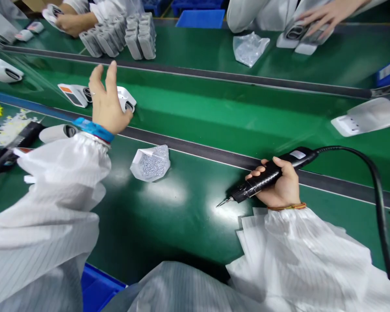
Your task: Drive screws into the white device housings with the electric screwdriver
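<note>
My right hand (pixel 279 184) is wrapped round a black electric screwdriver (pixel 269 177), its thin metal tip pointing left and down over the green bench (pixel 182 225). Over the green belt (pixel 195 112), my left hand (pixel 108 104) has its fingers spread and holds nothing that shows. Just behind that hand, partly covered by it, is a white device (pixel 126 99); another white device (pixel 74 95) with an orange mark lies to its left. An open clear bag of small metal screws (pixel 151 164) rests on the bench between my hands.
Across the belt, two people's hands (pixel 331 19) (pixel 73 21) handle white parts near stacked grey pieces (pixel 141 39) and a crumpled plastic bag (pixel 249 48). A bagged white part (pixel 367 117) lies on the belt at right. The tool's black cable (pixel 377 186) curves down the right side.
</note>
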{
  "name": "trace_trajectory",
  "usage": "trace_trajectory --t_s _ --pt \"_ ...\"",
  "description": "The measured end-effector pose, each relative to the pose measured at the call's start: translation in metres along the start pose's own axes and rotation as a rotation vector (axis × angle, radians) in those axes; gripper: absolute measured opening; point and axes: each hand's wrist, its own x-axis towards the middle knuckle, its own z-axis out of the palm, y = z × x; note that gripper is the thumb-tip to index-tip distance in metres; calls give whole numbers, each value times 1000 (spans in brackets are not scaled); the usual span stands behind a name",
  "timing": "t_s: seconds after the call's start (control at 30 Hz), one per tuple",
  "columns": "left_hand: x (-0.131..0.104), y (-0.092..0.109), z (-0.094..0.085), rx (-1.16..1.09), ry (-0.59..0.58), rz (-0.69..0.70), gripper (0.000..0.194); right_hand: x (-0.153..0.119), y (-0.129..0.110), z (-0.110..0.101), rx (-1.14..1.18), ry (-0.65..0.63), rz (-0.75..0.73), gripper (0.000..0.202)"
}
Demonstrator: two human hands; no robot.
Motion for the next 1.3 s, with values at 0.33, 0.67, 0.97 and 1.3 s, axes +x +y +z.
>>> trace_trajectory --t_s 0.33,0.67,0.97,1.3 --pt "34 -42 63 -99 -371 -139 119 -2 0 2 17 6 0 17" --pt "36 -26 53 82 -223 -117 113 -3 0 2 94 -65 37 16" --pt "-26 129 -20 -162 -239 299 103 -3 -12 -1 247 -116 -29 18" --pt "-182 227 16 -175 -149 542 92 -35 -54 -18 459 -614 -140 24"
